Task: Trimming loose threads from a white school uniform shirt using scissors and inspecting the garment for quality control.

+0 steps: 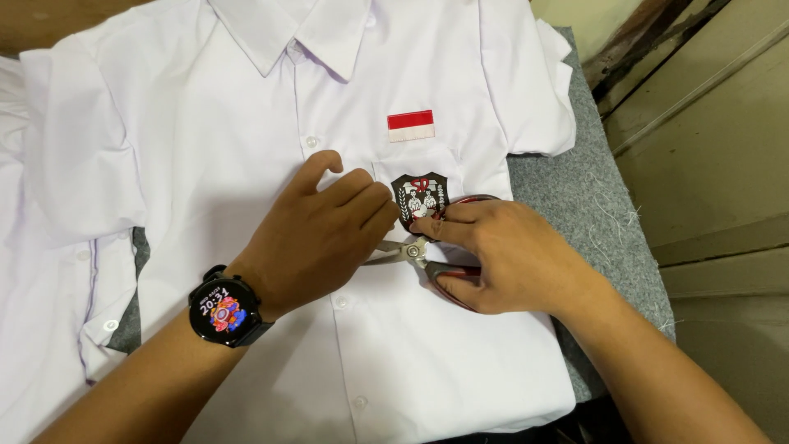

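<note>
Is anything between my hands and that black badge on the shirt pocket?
Nothing visible. The left hand rests on the shirt beside the badge; the right hand holds scissors, its fingertips touching the badge's lower edge.

Item count: two hands, left (316,234) and right (509,255); one pair of scissors (427,261); one wristwatch (223,311); two sewn patches, one dark shield badge (419,197) and one red-and-white flag patch (411,125); one grey felt mat (592,205); five visible shirt buttons, for example (311,141)
</note>
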